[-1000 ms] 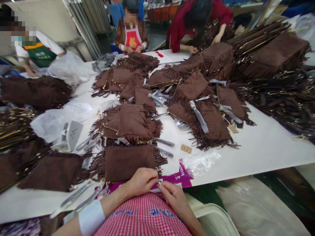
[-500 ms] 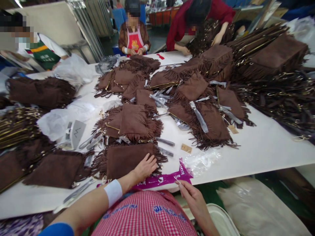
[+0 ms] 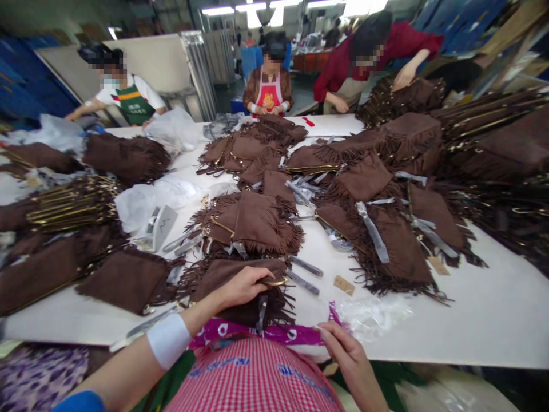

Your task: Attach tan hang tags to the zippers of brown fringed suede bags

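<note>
My left hand [image 3: 246, 286] grips the zipper edge of a brown fringed bag [image 3: 214, 277] at the front of the table, its fingers closed on the lifted edge. A wrapped strap [image 3: 262, 312] hangs just below that hand. My right hand [image 3: 341, 340] is pinched at the table's front edge, beside a purple printed strip [image 3: 295, 333]; a small pale thing at its fingertips is too small to name. Another brown bag [image 3: 257, 220] lies just behind the held one. Two wrapped straps [image 3: 305, 274] rest to its right, near a tan tag [image 3: 343, 285].
More fringed bags [image 3: 390, 246] are piled across the white table [image 3: 484, 309]. Clear plastic [image 3: 373, 315] lies at the front right. White wrapping [image 3: 150, 200] and a grey-white box [image 3: 160, 229] are at the left. Three people [image 3: 268, 94] work beyond the table.
The camera view has tilted up and shifted left. My left hand, which lay flat on the bag, has closed on its edge and raised it. My right hand stays pinched.
</note>
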### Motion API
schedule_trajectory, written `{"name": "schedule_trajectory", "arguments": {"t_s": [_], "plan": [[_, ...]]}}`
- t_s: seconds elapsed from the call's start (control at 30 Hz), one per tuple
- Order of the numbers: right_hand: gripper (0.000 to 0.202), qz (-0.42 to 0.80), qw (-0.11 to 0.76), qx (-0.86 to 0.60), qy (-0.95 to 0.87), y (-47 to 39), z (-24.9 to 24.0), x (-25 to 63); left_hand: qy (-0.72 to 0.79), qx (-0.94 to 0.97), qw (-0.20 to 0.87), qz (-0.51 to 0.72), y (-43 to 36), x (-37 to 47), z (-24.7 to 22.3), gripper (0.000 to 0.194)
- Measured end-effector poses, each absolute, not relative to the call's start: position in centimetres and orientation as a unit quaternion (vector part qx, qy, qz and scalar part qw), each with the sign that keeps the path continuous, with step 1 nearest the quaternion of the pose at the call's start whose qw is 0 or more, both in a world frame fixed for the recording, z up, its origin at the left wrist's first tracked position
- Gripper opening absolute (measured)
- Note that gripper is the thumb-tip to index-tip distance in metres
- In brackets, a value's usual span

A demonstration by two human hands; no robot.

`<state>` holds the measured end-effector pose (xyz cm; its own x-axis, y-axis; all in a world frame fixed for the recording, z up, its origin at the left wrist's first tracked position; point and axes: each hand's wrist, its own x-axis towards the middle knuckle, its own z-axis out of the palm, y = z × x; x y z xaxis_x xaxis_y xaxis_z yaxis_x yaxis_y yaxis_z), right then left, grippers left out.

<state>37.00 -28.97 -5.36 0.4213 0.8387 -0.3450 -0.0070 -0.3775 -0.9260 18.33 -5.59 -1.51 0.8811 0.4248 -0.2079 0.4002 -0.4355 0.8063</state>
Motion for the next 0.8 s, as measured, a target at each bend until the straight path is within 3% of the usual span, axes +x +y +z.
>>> {"name": "schedule_trajectory", "arguments": {"t_s": [0.2,0.37,0.53,0.63,0.8], "plan": [[0.036,0.461,0.448,-0.67,-0.372,-23.8,-3.0,35.9,0.302,0.778,0.541,0.104,-1.7,16.3,1.9,0.024],[0.031,0.424,0.441,-0.622,-0.489,-19.6,-0.8,34.8,0.309,0.702,0.637,0.079,0.4,14.6,3.3,0.02],[0.032,0.415,0.47,-0.598,-0.5,-15.9,-0.5,32.9,0.287,0.721,0.624,0.093,0.7,14.5,3.3,0.022],[0.036,0.478,0.484,-0.593,-0.43,-13.8,-1.3,31.7,0.293,0.763,0.567,0.103,-0.2,15.4,2.1,0.023],[0.032,0.508,0.512,-0.555,-0.414,-10.2,-0.5,31.1,0.295,0.884,0.354,0.082,-0.8,15.7,2.2,0.023]]}}
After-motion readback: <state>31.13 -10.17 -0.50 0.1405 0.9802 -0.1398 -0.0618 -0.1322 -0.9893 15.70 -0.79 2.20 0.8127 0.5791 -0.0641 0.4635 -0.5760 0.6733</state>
